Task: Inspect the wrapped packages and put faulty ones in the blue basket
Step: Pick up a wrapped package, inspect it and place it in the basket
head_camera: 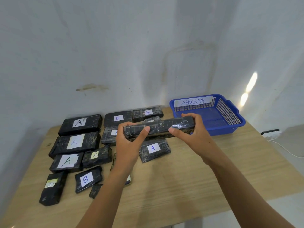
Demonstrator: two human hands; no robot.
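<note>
Black wrap crossed with clear tape covers the package you hold off the worktop. By my reading you are midway through checking it, early in the job. No package shows inside the blue basket, whose far wall carries a label reading ABNORMAL, so nothing looks sorted out as faulty yet. A dozen or so other packages lie on the worktop to your left, most with a white or yellowish tag marked A or B; how they lie does not tell you whether any has been inspected. An A package sits just below the held one. Your left grip clasps the package's left end, thumb on the near face and fingers curled over the top. Your right grip clasps the right end the same way. The package spans the gap between both grips, long edge turned towards you, its right end a little higher and nearer the basket. It hangs above the middle packages, near the basket's left corner but, as far as I can judge, not over its opening. What is left: decide on this one, drop it in the basket if it is faulty, then work through the others.
</note>
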